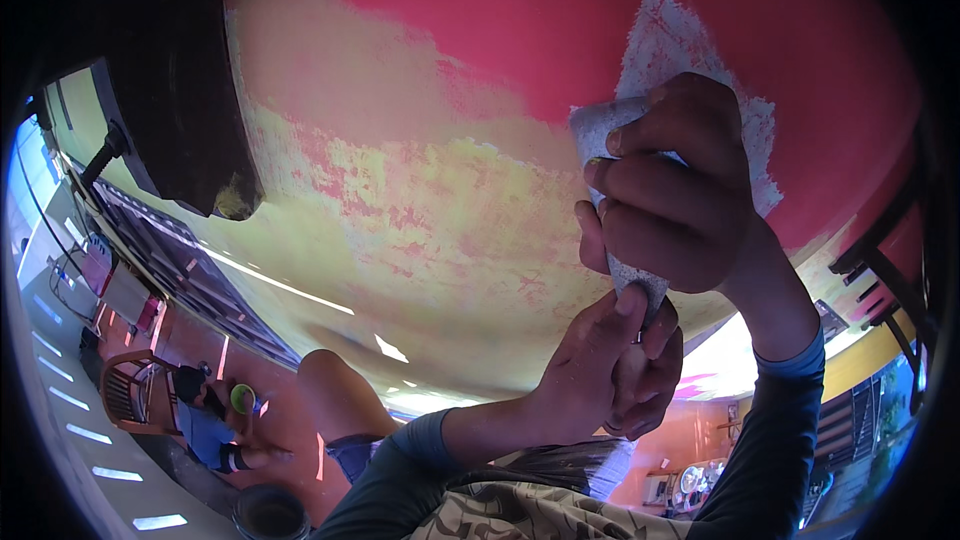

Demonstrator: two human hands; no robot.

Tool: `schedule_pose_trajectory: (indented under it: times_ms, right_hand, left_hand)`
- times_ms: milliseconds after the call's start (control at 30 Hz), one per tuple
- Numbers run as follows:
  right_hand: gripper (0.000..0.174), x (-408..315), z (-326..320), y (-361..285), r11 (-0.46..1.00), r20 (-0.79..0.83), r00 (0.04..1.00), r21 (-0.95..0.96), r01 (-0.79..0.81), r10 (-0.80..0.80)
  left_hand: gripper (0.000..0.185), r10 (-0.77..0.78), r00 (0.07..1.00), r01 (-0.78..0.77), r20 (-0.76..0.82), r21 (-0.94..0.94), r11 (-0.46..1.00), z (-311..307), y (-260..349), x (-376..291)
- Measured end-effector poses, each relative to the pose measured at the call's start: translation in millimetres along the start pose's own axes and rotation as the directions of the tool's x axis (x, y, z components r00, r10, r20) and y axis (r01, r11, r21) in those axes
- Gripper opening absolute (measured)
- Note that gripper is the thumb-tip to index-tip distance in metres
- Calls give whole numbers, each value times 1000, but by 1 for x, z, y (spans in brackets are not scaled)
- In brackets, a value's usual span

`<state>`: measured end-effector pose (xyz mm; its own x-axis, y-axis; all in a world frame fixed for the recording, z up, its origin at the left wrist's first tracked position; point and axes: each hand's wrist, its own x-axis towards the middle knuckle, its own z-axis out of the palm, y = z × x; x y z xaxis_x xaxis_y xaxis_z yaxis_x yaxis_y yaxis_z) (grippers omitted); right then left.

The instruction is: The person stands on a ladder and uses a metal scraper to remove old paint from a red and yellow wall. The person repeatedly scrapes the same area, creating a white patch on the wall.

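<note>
My right hand (675,191) is closed around a grey, speckled flat piece (604,127), which looks like a scraper blade; its upper edge lies close to the wall. Below it, my left hand (615,375) grips a handle with a short metal neck (640,336), partly hidden by the fingers. Whether blade and handle are one tool, I cannot tell. Before me the painted wall (525,45) is pink above, with a patchy yellowish, worn area (390,202) below. Behind my right hand is a rough whitish patch (667,30) with ragged edges.
A dark object (172,90) juts in at the upper left. On the reddish floor at the lower left, another person (202,420) sits by a wooden chair (127,394), a hand at a green bowl (243,397). A dark round tub (270,514) stands nearby. Dark bars (892,240) cross at right.
</note>
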<state>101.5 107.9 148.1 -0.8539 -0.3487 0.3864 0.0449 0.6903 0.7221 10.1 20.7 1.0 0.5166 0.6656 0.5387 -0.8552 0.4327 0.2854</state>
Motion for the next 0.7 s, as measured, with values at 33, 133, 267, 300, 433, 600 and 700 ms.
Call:
schedule_pose_trajectory:
  times_ms: [33,133,267,300,433,600,700]
  right_hand:
    - [26,0,-2,0,999,85,996,9,-34,33]
    - [26,1,0,-1,1000,10,1000,-16,-8,9]
    - [25,-2,1,-3,999,11,999,2,-42,42]
    - [24,-2,3,-2,999,1,999,11,-37,37]
    - [25,0,5,-2,998,25,998,-9,-63,64]
    - [27,6,6,-4,997,15,998,34,-67,66]
    - [28,8,3,-6,997,73,995,-10,-74,74]
  left_hand:
    - [47,-37,999,37,-33,-8,999,1,0,0]
    - [48,-67,997,67,-38,-8,998,3,2,-1]
    - [49,-39,999,39,-11,35,999,-1,2,-1]
    - [49,-10,1000,10,-2,7,1000,-2,2,0]
    - [50,-90,996,90,-3,-13,996,-6,2,-1]
    - [49,-21,996,24,85,-39,999,-10,3,-6]
    - [49,-58,993,67,104,-87,994,-12,4,-7]
